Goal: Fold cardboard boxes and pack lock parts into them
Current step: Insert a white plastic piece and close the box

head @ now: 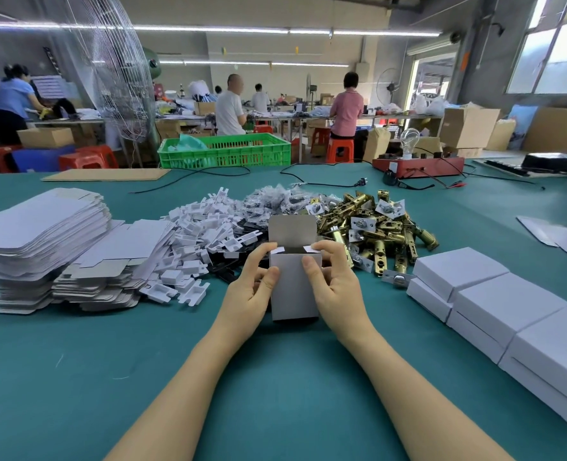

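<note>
Box (293, 287): white carton upright on the green counter (142, 377), top flap raised, side tabs folded in.
Left hand (252, 287): fingers curled round the box's left side, thumb on its front.
Right hand (333, 281): fingers curled round the box's right edge, thumb pressed on its front near the opening.
Brass latches (391, 234): heaped just behind the box, to its right.
White inserts (202, 234): piled behind the box, to its left.
Flat blanks (42, 241): stacked well left of the box.
Closed boxes (508, 321): rowed right of the box.
</note>
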`<state>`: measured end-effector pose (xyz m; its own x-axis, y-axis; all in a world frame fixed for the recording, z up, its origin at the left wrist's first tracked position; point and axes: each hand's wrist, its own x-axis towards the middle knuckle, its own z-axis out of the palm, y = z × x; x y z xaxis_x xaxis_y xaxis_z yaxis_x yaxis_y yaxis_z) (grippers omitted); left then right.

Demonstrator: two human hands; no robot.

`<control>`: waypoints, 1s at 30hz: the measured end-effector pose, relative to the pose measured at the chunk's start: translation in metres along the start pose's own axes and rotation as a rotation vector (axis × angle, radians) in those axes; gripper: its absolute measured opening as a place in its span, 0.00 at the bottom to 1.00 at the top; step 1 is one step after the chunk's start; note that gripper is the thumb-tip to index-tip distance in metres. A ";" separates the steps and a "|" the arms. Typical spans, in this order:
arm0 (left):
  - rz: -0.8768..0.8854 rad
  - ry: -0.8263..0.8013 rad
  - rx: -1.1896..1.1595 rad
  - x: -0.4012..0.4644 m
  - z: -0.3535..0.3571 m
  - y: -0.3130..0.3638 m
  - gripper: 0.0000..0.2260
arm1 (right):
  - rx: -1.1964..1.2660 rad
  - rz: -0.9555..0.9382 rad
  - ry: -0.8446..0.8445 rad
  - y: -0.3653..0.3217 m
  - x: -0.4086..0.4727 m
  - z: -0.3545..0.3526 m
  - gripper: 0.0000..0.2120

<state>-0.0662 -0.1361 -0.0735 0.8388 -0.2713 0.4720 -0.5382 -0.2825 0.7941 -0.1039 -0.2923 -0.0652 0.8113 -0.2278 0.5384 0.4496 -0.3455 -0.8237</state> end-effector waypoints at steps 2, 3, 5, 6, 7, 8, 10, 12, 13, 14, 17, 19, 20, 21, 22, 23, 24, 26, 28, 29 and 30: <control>-0.004 -0.012 -0.038 0.000 0.001 0.000 0.17 | -0.006 -0.021 0.018 -0.002 0.001 0.001 0.03; -0.011 -0.018 -0.071 -0.001 0.001 0.000 0.15 | 0.006 -0.029 0.015 -0.004 0.002 0.001 0.04; -0.022 -0.032 -0.134 -0.001 0.002 -0.001 0.14 | 0.034 -0.035 0.001 -0.007 0.003 0.002 0.09; -0.016 -0.036 -0.148 -0.002 0.002 -0.003 0.13 | 0.043 -0.037 -0.002 -0.008 0.003 0.002 0.11; -0.006 -0.038 -0.152 -0.002 0.002 -0.004 0.13 | 0.048 -0.045 -0.003 -0.009 0.003 0.002 0.10; 0.000 -0.037 -0.149 -0.002 0.002 -0.004 0.13 | 0.053 -0.059 -0.002 -0.010 0.003 0.002 0.09; 0.000 -0.030 -0.147 -0.002 0.003 -0.004 0.14 | 0.055 -0.086 0.008 -0.012 0.002 0.003 0.08; -0.002 -0.019 -0.143 -0.003 0.004 -0.002 0.14 | 0.052 -0.080 0.021 -0.013 0.001 0.004 0.10; -0.003 -0.014 -0.145 -0.003 0.004 -0.001 0.14 | 0.054 -0.074 0.033 -0.013 0.000 0.004 0.11; -0.001 -0.010 -0.152 -0.004 0.005 0.000 0.14 | 0.059 -0.068 0.046 -0.013 0.000 0.005 0.13; 0.005 -0.006 -0.187 -0.004 0.006 0.001 0.15 | 0.100 -0.061 0.059 -0.018 0.000 0.005 0.25; -0.004 -0.008 -0.212 -0.004 0.006 0.000 0.14 | 0.106 -0.076 0.048 -0.021 0.001 0.005 0.27; -0.013 -0.010 -0.228 -0.004 0.006 -0.001 0.14 | 0.106 -0.083 0.043 -0.022 0.001 0.005 0.25; -0.021 -0.013 -0.242 -0.003 0.006 -0.002 0.13 | 0.111 -0.085 0.035 -0.022 0.001 0.004 0.24; -0.025 -0.019 -0.253 -0.003 0.006 -0.003 0.14 | 0.124 -0.083 0.025 -0.023 0.001 0.004 0.22; -0.024 -0.024 -0.260 -0.003 0.006 -0.004 0.14 | 0.138 -0.076 0.015 -0.024 0.001 0.003 0.20; -0.019 -0.029 -0.262 -0.003 0.006 -0.004 0.14 | 0.146 -0.071 0.005 -0.024 0.001 0.003 0.18; -0.015 -0.030 -0.266 -0.003 0.006 -0.004 0.14 | 0.144 -0.063 -0.008 -0.025 0.001 0.001 0.16; -0.024 -0.028 -0.273 -0.003 0.006 -0.002 0.13 | 0.145 -0.059 -0.016 -0.026 0.001 0.001 0.15; -0.029 -0.027 -0.278 -0.003 0.007 -0.001 0.14 | 0.150 -0.061 -0.021 -0.026 0.000 0.001 0.14; -0.032 -0.028 -0.284 -0.003 0.007 -0.001 0.14 | 0.154 -0.064 -0.025 -0.028 0.000 0.001 0.13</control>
<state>-0.0693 -0.1411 -0.0781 0.8502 -0.2928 0.4375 -0.4636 -0.0230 0.8857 -0.1164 -0.2819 -0.0429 0.7873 -0.1864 0.5877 0.5513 -0.2142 -0.8064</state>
